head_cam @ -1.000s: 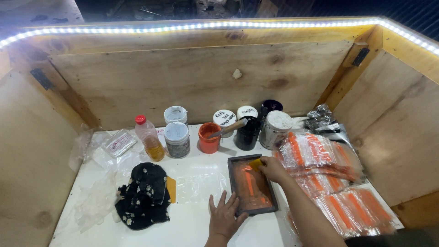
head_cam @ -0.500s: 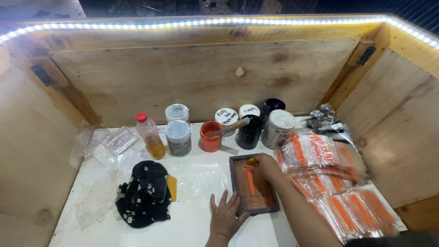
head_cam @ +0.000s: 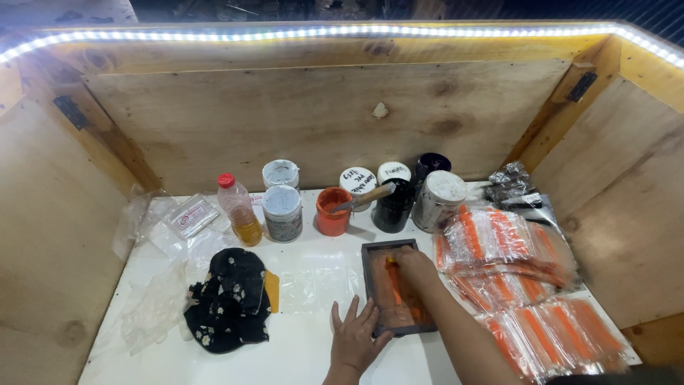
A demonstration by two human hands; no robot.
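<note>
A small dark-framed printing screen (head_cam: pixel 371 265) smeared with orange ink lies on the white table (head_cam: pixel 306 349). My right hand (head_cam: pixel 415 265) is inside the frame, fingers closed on a small orange-stained squeegee near its far end. My left hand (head_cam: pixel 353 335) rests flat on the table with fingers apart, its fingertips touching the frame's near left corner. A clear plastic bag (head_cam: pixel 315 285) lies just left of the frame.
Behind stand an orange ink cup with a stick (head_cam: pixel 333 212), several jars and tins (head_cam: pixel 283 212), and a bottle of yellow liquid (head_cam: pixel 239 211). Printed orange plastic bags (head_cam: pixel 510 251) are piled at the right. A black floral cloth (head_cam: pixel 231 299) lies left. Plywood walls (head_cam: pixel 43 235) surround the table.
My right hand has slid back along the screen towards me, from its far right corner into the middle of the frame. My left hand stays at the frame's near corner.
</note>
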